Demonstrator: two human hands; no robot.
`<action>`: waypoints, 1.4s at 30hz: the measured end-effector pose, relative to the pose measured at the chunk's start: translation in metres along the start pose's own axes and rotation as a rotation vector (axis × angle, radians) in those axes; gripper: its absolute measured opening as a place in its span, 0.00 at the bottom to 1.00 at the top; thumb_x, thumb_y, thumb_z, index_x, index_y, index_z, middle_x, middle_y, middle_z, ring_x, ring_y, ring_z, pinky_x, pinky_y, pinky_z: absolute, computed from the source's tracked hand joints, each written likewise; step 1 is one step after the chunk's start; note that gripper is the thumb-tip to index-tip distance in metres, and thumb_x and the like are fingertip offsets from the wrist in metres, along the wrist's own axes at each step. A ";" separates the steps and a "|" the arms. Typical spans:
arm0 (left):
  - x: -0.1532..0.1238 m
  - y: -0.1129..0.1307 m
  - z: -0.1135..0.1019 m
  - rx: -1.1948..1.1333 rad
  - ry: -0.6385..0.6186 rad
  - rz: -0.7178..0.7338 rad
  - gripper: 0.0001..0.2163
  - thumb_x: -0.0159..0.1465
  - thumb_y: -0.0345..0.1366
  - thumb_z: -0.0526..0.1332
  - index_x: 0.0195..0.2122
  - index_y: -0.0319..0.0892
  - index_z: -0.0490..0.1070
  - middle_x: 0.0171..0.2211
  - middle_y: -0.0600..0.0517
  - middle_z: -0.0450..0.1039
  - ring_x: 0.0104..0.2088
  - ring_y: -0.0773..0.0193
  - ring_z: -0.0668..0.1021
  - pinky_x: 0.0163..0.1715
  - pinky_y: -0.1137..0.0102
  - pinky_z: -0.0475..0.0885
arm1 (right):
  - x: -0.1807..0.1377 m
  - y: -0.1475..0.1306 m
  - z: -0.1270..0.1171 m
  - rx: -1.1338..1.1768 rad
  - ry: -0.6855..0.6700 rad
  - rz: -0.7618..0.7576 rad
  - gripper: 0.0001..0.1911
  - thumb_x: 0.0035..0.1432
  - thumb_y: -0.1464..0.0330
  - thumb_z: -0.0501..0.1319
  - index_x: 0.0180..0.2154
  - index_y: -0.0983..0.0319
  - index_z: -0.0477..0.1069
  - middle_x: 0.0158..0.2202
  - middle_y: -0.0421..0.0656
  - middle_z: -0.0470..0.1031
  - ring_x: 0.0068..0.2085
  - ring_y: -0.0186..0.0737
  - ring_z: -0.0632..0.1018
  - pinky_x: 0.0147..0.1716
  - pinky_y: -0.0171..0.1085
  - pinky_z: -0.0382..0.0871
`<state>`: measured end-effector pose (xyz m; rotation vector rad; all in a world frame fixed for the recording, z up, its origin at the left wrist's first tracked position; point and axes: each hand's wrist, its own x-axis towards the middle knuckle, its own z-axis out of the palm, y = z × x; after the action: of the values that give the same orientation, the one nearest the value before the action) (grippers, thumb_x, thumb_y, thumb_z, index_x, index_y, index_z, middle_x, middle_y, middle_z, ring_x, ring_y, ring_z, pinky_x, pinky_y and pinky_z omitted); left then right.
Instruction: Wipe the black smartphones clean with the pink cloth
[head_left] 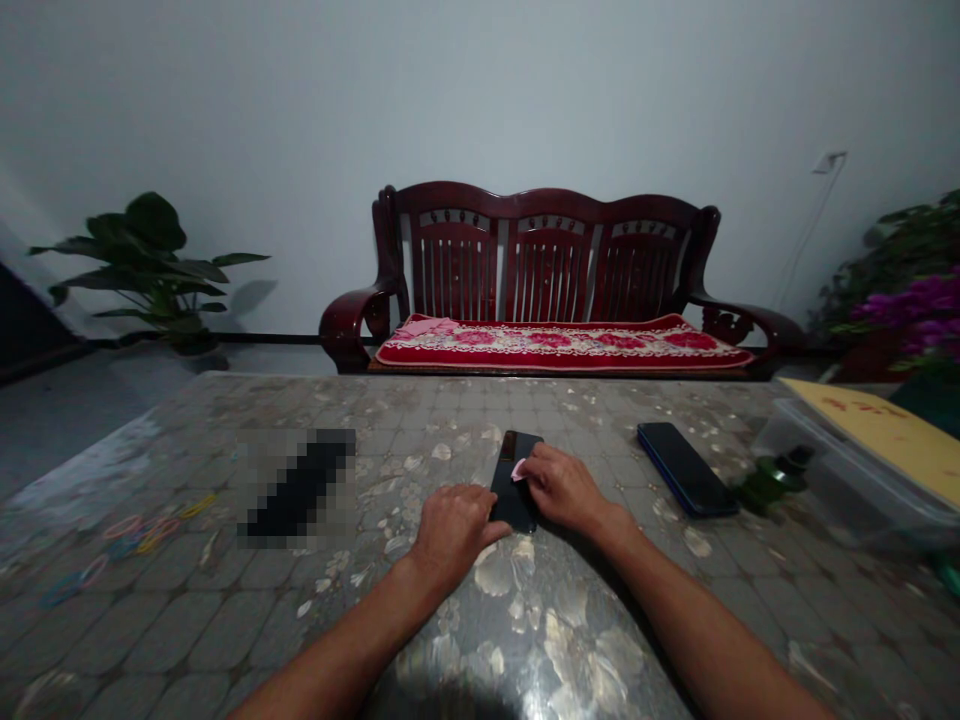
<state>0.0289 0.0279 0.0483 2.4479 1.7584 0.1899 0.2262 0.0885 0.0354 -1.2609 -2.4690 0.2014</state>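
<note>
A dark smartphone (516,512) lies on the table in front of me, back side up, with its camera block at the far end. My left hand (454,528) grips the phone's left edge, thumb at its near corner. Above the phone's right side, my right hand (561,487) is closed in a pinch on a small pink piece (519,470), which touches the phone's back. Whether this piece is cloth or paper, I cannot tell. The right fingertips are partly hidden behind the hand.
Another phone (686,470) lies to the right, beside a green bottle (776,478) and a clear plastic box (844,500) with a yellow sheet on it. Leftward are a pixelated dark object (300,490) and several coloured bands (142,530). A wooden bench (551,205) stands beyond the table.
</note>
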 end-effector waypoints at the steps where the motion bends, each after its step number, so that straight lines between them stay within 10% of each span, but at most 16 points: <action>1: 0.000 0.000 0.000 0.001 0.002 0.002 0.12 0.63 0.45 0.68 0.42 0.43 0.79 0.42 0.46 0.81 0.45 0.49 0.81 0.45 0.62 0.71 | -0.001 -0.002 0.001 0.016 -0.012 -0.031 0.15 0.59 0.77 0.57 0.41 0.58 0.80 0.36 0.43 0.74 0.37 0.37 0.75 0.36 0.33 0.63; 7: -0.001 -0.001 0.000 0.009 0.006 0.002 0.13 0.63 0.45 0.68 0.44 0.44 0.79 0.42 0.46 0.81 0.45 0.50 0.81 0.45 0.63 0.71 | -0.005 -0.009 0.001 0.093 -0.093 -0.202 0.16 0.55 0.78 0.58 0.40 0.58 0.80 0.35 0.41 0.73 0.37 0.37 0.74 0.35 0.32 0.63; 15: 0.000 0.000 0.000 0.006 -0.007 0.008 0.12 0.64 0.45 0.67 0.42 0.43 0.79 0.44 0.44 0.81 0.46 0.48 0.81 0.46 0.61 0.71 | -0.003 0.008 -0.004 0.007 0.016 0.046 0.16 0.56 0.78 0.57 0.40 0.59 0.80 0.36 0.43 0.74 0.36 0.37 0.74 0.34 0.33 0.62; 23: -0.001 0.000 0.000 0.011 -0.002 0.008 0.13 0.64 0.46 0.67 0.44 0.44 0.78 0.42 0.46 0.81 0.46 0.49 0.81 0.45 0.62 0.71 | -0.007 -0.011 -0.001 0.091 -0.096 -0.189 0.16 0.53 0.78 0.58 0.39 0.59 0.80 0.35 0.41 0.74 0.36 0.37 0.75 0.34 0.32 0.63; 29: -0.001 0.000 0.000 0.001 0.001 0.002 0.12 0.64 0.46 0.67 0.42 0.44 0.79 0.43 0.45 0.81 0.46 0.48 0.81 0.45 0.62 0.71 | -0.004 0.000 -0.003 0.012 -0.003 0.016 0.16 0.57 0.78 0.57 0.41 0.58 0.80 0.36 0.42 0.74 0.36 0.36 0.75 0.35 0.32 0.63; 36: -0.001 -0.002 0.002 -0.012 0.027 -0.003 0.13 0.63 0.45 0.68 0.44 0.45 0.78 0.42 0.46 0.81 0.46 0.50 0.81 0.45 0.64 0.70 | -0.004 -0.006 0.002 0.213 -0.086 -0.082 0.16 0.54 0.78 0.59 0.39 0.57 0.82 0.34 0.40 0.76 0.37 0.37 0.77 0.37 0.32 0.66; 42: -0.001 0.000 0.002 -0.008 0.003 -0.010 0.12 0.64 0.45 0.67 0.45 0.45 0.78 0.45 0.46 0.81 0.47 0.49 0.80 0.46 0.63 0.70 | 0.002 0.015 -0.003 0.231 0.060 0.244 0.11 0.58 0.73 0.61 0.37 0.58 0.82 0.38 0.43 0.80 0.41 0.41 0.78 0.42 0.36 0.68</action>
<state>0.0289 0.0271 0.0467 2.4345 1.7667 0.1991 0.2379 0.0993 0.0346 -1.4382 -2.1638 0.4889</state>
